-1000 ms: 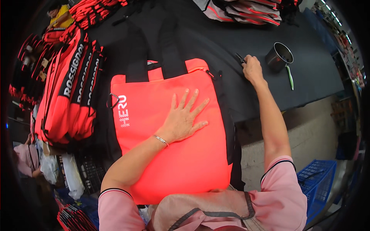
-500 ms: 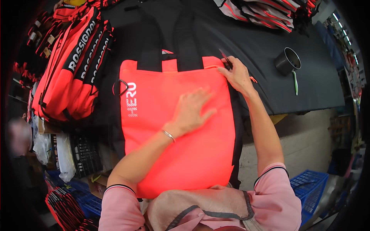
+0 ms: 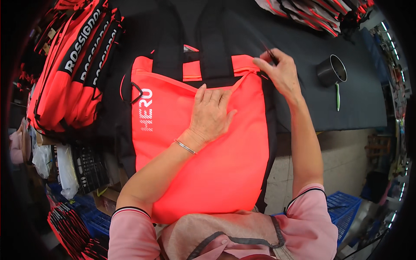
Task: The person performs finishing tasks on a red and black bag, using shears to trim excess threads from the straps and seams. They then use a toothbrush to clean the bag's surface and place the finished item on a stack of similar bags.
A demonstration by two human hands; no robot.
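A bright coral-red bag [image 3: 203, 169] with black sides and two black straps lies on the table in front of me. Flat on its front panel rests my left hand [image 3: 211, 113], fingers stretched out, with fingertips by the panel's upper edge. That edge sags away from the bag in the middle, leaving a gap. At the bag's upper right corner my right hand [image 3: 281, 71] is closed round a small dark pointed tool [image 3: 272, 56], mostly hidden by the fingers; it looks like thread snips. The thumb of this hand is at the corner of the panel's edge.
Several red and black bags [image 3: 71, 82] stand stacked to the left. A dark metal cup [image 3: 331, 70] and a green-handled tool [image 3: 338, 97] sit at the right on the black tabletop [image 3: 364, 104]. Grey and red pieces [image 3: 303, 15] are piled at the back. A blue crate [image 3: 343, 212] stands low right.
My left hand has slid up the panel to its upper edge, and that edge now sags open. My right hand has lifted slightly and turned at the corner, the tool still in it.
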